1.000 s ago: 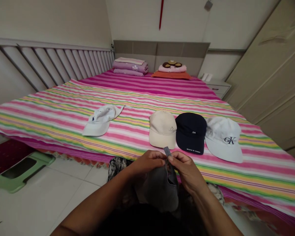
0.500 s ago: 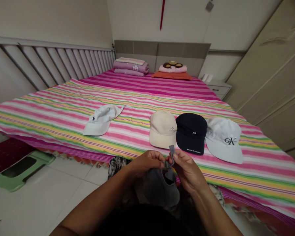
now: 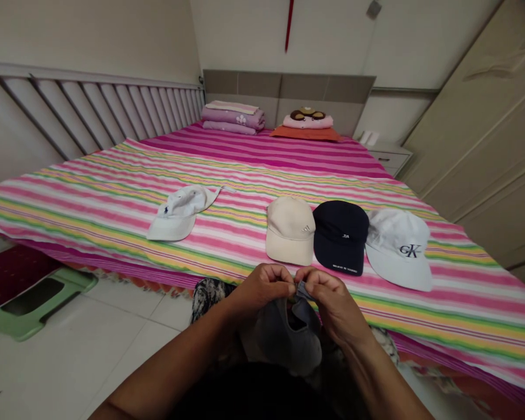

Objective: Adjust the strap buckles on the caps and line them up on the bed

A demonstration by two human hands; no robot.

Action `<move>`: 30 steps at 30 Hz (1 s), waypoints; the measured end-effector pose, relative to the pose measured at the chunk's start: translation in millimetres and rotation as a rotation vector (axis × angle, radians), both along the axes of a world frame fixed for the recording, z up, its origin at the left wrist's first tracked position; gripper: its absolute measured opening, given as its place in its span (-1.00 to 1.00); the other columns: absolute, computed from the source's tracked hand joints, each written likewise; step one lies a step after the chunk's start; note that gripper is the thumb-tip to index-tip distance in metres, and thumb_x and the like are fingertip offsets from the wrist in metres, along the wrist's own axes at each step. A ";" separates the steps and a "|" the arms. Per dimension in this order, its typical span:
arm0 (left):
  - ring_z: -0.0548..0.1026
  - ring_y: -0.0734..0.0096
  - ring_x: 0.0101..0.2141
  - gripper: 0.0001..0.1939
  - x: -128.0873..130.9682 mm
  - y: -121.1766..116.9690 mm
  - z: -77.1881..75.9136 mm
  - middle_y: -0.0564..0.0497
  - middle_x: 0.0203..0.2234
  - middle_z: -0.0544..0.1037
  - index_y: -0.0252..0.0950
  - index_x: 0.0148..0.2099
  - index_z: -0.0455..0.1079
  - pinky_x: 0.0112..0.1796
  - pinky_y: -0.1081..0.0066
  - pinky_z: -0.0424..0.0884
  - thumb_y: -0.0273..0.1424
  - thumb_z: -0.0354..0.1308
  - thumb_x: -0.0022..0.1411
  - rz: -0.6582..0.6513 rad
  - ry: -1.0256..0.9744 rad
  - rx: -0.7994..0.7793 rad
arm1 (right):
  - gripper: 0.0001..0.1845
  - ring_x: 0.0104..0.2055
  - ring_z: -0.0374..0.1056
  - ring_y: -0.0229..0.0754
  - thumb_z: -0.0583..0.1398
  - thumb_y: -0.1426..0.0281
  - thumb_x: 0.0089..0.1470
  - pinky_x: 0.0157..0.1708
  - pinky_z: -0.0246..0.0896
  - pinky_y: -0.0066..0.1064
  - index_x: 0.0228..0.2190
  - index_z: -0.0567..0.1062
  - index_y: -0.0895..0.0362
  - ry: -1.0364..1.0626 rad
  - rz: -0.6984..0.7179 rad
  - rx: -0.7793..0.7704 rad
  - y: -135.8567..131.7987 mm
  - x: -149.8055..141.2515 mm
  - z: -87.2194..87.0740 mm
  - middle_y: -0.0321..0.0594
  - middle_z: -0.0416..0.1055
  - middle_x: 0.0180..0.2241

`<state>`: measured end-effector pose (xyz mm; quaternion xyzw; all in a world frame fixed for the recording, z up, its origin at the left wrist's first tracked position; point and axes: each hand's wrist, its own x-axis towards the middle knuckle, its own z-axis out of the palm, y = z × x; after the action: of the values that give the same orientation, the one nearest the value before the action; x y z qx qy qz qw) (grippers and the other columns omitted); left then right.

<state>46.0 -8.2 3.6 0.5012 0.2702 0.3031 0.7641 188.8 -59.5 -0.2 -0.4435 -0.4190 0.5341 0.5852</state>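
Note:
A grey cap [image 3: 289, 344] is held low in front of me, its back opening facing up. My left hand [image 3: 266, 287] pinches the cap's back strap on the left side. My right hand [image 3: 328, 291] pinches the strap [image 3: 304, 290] from the right, the two hands' fingertips nearly touching. The strap's fastening is partly hidden by the fingers. Just beyond, on the bed, a beige cap [image 3: 290, 230], a navy cap [image 3: 341, 236] and a white cap with black letters [image 3: 400, 248] sit in a row. Farther left lies another white cap [image 3: 181, 213] with its strap stretched out.
The bed [image 3: 245, 163] has a striped cover. Folded purple bedding [image 3: 233, 119] and a pink pillow [image 3: 308, 121] on an orange one rest by the headboard [image 3: 324, 87]. A green stool [image 3: 39, 303] stands on the tiled floor at left; a nightstand [image 3: 387, 157] is at back right.
My right hand has moved slightly left and closer to my left hand. The strap end that stuck up between the hands is now folded down under the right fingers.

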 end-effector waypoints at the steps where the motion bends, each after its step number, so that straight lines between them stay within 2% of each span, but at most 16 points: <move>1: 0.22 0.65 -0.62 -0.85 0.1 -0.1 -0.2 0.12 -0.68 0.32 -0.38 -0.56 0.30 -0.53 0.56 0.13 -0.44 0.22 -0.15 0.010 -0.002 0.025 | -0.83 -0.42 0.14 -0.26 0.19 0.45 -0.21 -0.44 0.01 -0.44 -0.71 0.31 0.16 -0.021 -0.004 0.015 0.3 0.6 -0.3 -0.25 0.27 -0.42; 4: 0.32 0.57 -0.49 -0.87 0.3 0.5 -2.3 0.04 -0.51 0.41 -0.39 -0.55 0.32 -0.42 0.52 0.20 -0.47 0.22 -0.15 0.026 -0.043 0.090 | -0.82 -0.39 0.15 -0.25 0.19 0.43 -0.19 -0.41 0.02 -0.43 -0.71 0.32 0.16 -0.093 -0.028 0.044 0.5 3.4 0.1 -0.25 0.27 -0.39; 6: 0.35 0.53 -0.45 -0.87 0.3 1.5 -4.6 0.01 -0.45 0.43 -0.39 -0.55 0.31 -0.38 0.50 0.22 -0.47 0.23 -0.15 0.016 -0.070 0.079 | -0.82 -0.36 0.17 -0.23 0.19 0.42 -0.18 -0.39 0.03 -0.41 -0.71 0.34 0.16 -0.149 -0.034 0.047 0.6 5.1 1.3 -0.24 0.26 -0.36; 13: 0.24 0.64 -0.62 -0.82 -1.9 2.1 -11.5 0.10 -0.66 0.34 -0.38 -0.49 0.28 -0.54 0.56 0.11 -0.40 0.22 -0.07 -0.036 -0.055 0.019 | -0.82 -0.33 0.20 -0.21 0.18 0.42 -0.18 -0.37 0.05 -0.40 -0.72 0.33 0.16 -0.185 -0.026 0.032 1.9 6.1 0.3 -0.22 0.30 -0.34; 18: 0.31 0.58 -0.61 -0.80 -5.4 2.6 -12.6 0.03 -0.61 0.43 -0.38 -0.43 0.30 -0.53 0.53 0.17 -0.35 0.20 -0.04 -0.121 -0.059 -0.060 | -0.81 -0.33 0.20 -0.21 0.18 0.43 -0.18 -0.39 0.06 -0.41 -0.72 0.32 0.16 -0.205 0.023 0.030 1.8 8.8 -0.5 -0.21 0.30 -0.34; 23: 0.30 0.60 -0.58 -0.77 -6.1 4.2 -13.6 0.04 -0.60 0.40 -0.40 -0.43 0.33 -0.52 0.55 0.15 -0.33 0.23 -0.08 -0.123 -0.025 -0.047 | -0.76 -0.35 0.18 -0.23 0.17 0.42 -0.16 -0.38 0.04 -0.42 -0.75 0.30 0.17 -0.270 0.129 0.006 2.1 11.4 9.1 -0.21 0.26 -0.35; 30: 0.24 0.65 -0.60 -0.79 -5.7 2.8 -13.5 0.10 -0.62 0.35 -0.40 -0.45 0.33 -0.54 0.56 0.09 -0.35 0.24 -0.09 -0.167 0.001 -0.065 | -0.71 -0.35 0.19 -0.21 0.20 0.26 -0.13 -0.39 0.08 -0.38 -0.71 0.36 0.17 -0.411 0.253 0.041 1.2 17.4 19.5 -0.17 0.25 -0.33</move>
<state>40.3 -5.4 -9.8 0.4971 0.2372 0.2291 0.8025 206.2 -58.3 19.3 -0.4749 -0.5923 0.4929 0.4251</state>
